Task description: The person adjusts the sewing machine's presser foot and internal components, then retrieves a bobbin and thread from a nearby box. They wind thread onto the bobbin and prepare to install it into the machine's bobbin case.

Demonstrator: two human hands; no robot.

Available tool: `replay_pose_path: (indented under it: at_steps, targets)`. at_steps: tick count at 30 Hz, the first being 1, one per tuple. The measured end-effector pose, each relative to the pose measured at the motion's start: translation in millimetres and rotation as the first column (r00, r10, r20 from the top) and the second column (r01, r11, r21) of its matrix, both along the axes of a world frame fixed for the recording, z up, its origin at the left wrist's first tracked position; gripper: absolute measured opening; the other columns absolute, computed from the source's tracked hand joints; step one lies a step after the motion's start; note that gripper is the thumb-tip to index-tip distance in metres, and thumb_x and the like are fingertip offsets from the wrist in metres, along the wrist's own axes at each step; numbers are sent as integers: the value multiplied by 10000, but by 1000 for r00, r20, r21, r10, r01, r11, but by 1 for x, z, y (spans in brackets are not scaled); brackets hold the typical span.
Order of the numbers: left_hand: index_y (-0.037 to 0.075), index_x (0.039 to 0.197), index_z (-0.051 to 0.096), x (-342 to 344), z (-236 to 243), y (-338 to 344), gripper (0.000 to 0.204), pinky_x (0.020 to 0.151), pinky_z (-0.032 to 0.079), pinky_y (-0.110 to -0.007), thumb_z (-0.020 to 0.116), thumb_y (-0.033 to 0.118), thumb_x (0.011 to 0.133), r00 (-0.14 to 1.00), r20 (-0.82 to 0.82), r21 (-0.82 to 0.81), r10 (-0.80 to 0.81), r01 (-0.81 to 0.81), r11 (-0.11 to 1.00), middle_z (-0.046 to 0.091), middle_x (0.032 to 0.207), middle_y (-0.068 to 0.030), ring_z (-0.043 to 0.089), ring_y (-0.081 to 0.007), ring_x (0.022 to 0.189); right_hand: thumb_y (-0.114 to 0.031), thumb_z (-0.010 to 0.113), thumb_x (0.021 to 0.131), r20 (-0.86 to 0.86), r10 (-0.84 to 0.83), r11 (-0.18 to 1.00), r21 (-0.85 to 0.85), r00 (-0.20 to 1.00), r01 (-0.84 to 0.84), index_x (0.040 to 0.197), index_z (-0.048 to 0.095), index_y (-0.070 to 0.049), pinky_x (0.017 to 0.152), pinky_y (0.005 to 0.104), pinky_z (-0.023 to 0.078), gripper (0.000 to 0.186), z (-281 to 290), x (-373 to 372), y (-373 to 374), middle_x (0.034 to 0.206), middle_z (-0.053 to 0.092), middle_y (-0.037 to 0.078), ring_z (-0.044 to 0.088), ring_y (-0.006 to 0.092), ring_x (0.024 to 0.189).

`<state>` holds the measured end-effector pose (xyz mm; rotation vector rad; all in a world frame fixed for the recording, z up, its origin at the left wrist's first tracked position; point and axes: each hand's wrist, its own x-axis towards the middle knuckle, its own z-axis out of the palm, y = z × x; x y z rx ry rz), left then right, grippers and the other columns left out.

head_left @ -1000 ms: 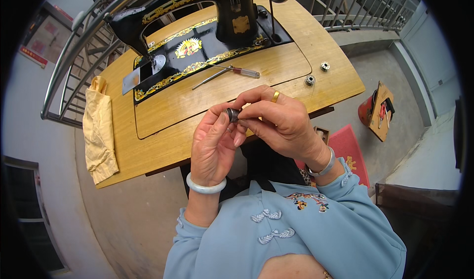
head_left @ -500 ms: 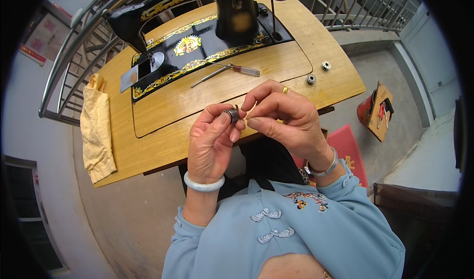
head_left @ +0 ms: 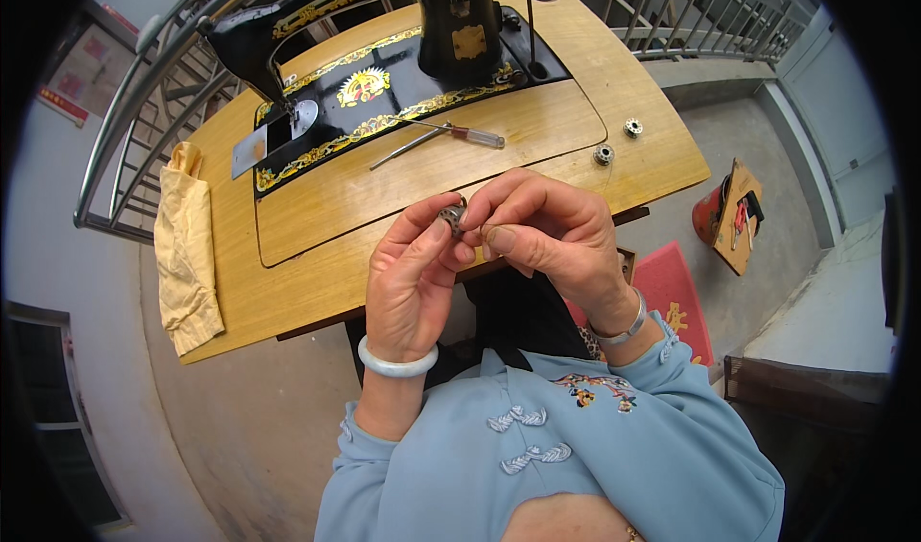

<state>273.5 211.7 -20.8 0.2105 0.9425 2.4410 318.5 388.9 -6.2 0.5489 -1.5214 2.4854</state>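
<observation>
Above the near edge of the wooden table, my left hand (head_left: 411, 278) pinches a small metal bobbin case (head_left: 452, 219) between thumb and fingers. Its round face with holes is turned partly toward me. My right hand (head_left: 549, 230) is closed in a pinch right beside it, the fingertips meeting the case's right side. Whatever those fingertips hold is too fine to make out. Beyond the hands stands a black sewing machine (head_left: 460, 43) with gold decoration. Two metal bobbins, one nearer (head_left: 603, 154) and one farther (head_left: 633, 128), lie on the table to the right.
A screwdriver (head_left: 477, 137) lies across a thin metal rod (head_left: 408, 148) in front of the machine. Yellow cloth (head_left: 187, 254) drapes over the table's left end. To the right, a board with tools (head_left: 739, 218) rests on a red bucket (head_left: 708, 214). Metal railings (head_left: 101, 177) border the table.
The bobbin case has turned so that its holed face shows more. My right fingers have shifted slightly down and closed in against its side.
</observation>
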Motion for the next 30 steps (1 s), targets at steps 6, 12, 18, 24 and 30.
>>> replay_pose_path:
  at_steps: [6,12,18,24,30]
  targets:
    - [-43,1228,618,3,0,1,263,811,548,-249,612,85,999,998,3,-6,58,-58,998,698,1043,-99,648,-129,855,13,656,943,-6,-32,998,62,999,32,947,659,47,825,278,572,34,-3,2,-2,1081,653,128,670,148,927]
    - [-32,1211,632,6,-1,8,260,774,510,-241,627,122,1002,993,2,16,120,-120,993,694,1030,-84,592,-115,812,14,668,931,-112,-61,982,170,992,80,939,659,52,797,268,565,40,-14,-1,-7,1047,666,121,669,152,915]
    - [-30,1178,645,4,-8,6,253,714,467,-234,636,151,1001,996,53,99,76,-81,992,695,1027,-84,582,-128,805,15,663,933,-130,-66,986,142,989,85,940,651,57,787,267,564,44,-13,-4,-4,1042,667,126,672,158,908]
    - [-36,1175,637,5,-4,3,259,643,435,-221,619,164,1012,995,95,114,11,-22,993,674,987,-79,574,-137,801,-3,662,944,-48,-24,997,73,999,28,956,648,49,761,257,553,55,-8,-4,1,1042,664,115,652,133,884]
    - [-14,1152,633,3,-5,2,218,589,419,-216,615,154,1013,996,84,105,-25,16,994,655,954,-97,568,-152,783,-39,658,961,8,24,999,32,1000,-24,963,637,31,598,198,470,73,-8,-11,11,1019,654,102,585,77,750]
